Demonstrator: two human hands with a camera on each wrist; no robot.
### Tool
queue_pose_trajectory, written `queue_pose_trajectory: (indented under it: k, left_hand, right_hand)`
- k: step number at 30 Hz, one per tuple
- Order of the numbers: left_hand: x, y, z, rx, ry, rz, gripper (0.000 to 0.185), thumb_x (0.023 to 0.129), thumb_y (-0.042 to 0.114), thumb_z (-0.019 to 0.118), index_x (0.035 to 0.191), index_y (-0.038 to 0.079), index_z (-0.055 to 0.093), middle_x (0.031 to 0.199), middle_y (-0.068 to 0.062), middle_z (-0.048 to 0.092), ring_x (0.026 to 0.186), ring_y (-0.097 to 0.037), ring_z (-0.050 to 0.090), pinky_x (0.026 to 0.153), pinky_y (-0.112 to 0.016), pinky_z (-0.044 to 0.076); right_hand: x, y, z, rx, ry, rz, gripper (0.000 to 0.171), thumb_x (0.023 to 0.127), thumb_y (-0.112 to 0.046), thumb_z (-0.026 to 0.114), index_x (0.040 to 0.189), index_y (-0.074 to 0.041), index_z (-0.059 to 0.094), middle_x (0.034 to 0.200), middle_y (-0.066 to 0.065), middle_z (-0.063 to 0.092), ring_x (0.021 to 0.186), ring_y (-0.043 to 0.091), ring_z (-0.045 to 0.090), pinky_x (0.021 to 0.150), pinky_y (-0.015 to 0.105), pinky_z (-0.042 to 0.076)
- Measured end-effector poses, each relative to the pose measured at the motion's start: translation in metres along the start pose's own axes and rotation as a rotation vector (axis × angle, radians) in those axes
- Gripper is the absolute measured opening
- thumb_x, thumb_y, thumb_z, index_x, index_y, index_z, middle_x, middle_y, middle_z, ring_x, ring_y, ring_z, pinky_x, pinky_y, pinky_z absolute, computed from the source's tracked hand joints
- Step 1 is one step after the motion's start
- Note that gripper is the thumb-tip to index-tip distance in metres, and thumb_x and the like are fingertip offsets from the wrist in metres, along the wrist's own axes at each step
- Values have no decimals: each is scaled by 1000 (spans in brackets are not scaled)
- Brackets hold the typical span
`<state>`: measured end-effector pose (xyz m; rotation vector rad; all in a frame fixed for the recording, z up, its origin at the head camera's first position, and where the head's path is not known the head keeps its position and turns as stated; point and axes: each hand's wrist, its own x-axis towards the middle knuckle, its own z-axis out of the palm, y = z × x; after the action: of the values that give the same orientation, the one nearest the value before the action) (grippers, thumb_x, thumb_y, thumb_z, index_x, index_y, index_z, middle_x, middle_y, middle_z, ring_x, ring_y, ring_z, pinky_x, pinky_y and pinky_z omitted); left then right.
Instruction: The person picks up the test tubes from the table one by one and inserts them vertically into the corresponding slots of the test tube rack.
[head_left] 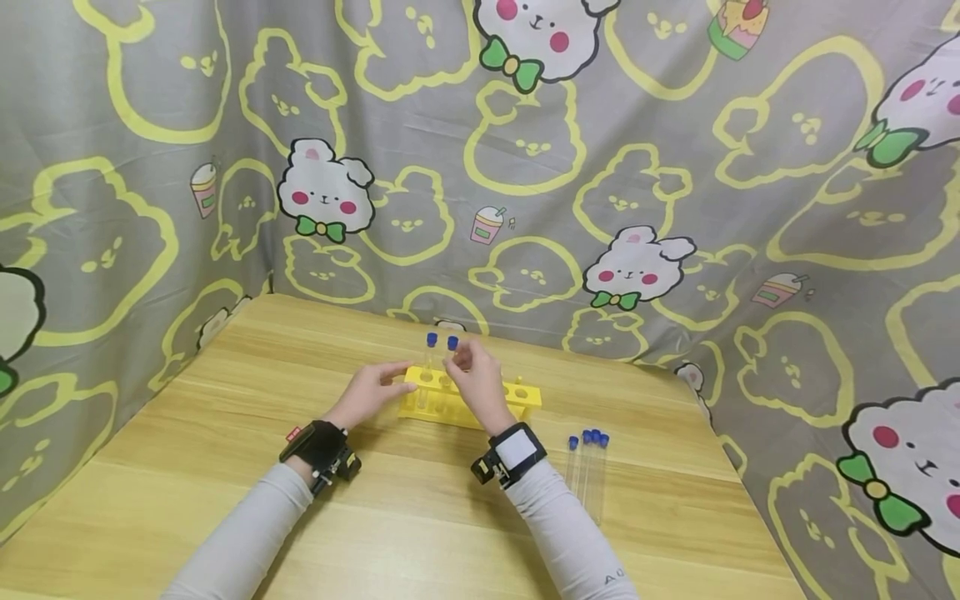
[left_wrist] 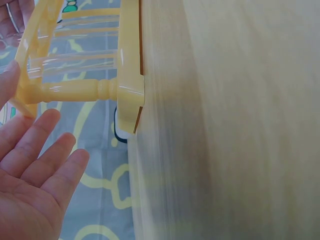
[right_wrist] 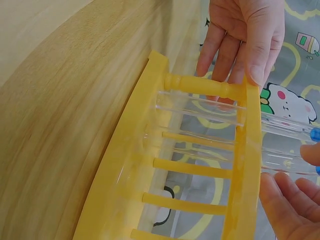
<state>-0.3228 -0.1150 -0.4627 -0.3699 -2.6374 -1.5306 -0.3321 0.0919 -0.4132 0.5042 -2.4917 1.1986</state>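
Observation:
A yellow test tube rack (head_left: 532, 400) stands on the table, its top plate pierced by a row of round holes. At its left end, my left hand (head_left: 367, 396) grips the top plate between thumb and index finger; the other fingers spread loosely in the left wrist view. One clear test tube with a blue cap (head_left: 431, 340) stands upright in the leftmost hole. Beside it, my right hand (head_left: 480, 382) pinches a second test tube (right_wrist: 285, 159) just below its blue cap. This tube's lower part reaches down inside the rack in the right wrist view.
Several capped clear test tubes (head_left: 588, 479) lie side by side on the wooden table (head_left: 360, 533), right of the right forearm. Grey cloth (head_left: 427, 275) with cartoon rabbits hangs behind and along both sides of the table.

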Motion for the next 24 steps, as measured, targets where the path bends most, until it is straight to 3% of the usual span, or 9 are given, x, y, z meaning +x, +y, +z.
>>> queue_pose_trajectory:
  k: [13,24]
  left_hand:
    - [0,-1,1,-5,-1,-2,59,88,38,70,137,9,55,141,-15,55,125,-37,56,106,-51,47]
    - [0,-2,1,9,-4,2,56,89,36,69,137,10,55,142,-15,54,125,-38,56,106,-50,47]
  right_hand:
    - [-9,0,-25,36,-11,70,32,91,-24,69,113,-2,61,97,11,71,91,24,69,78,32,61]
    - [-23,19,-86,16,81,103,33,89,-22,72,113,-1,62,103,17,71,94,30,69,82,38,61]
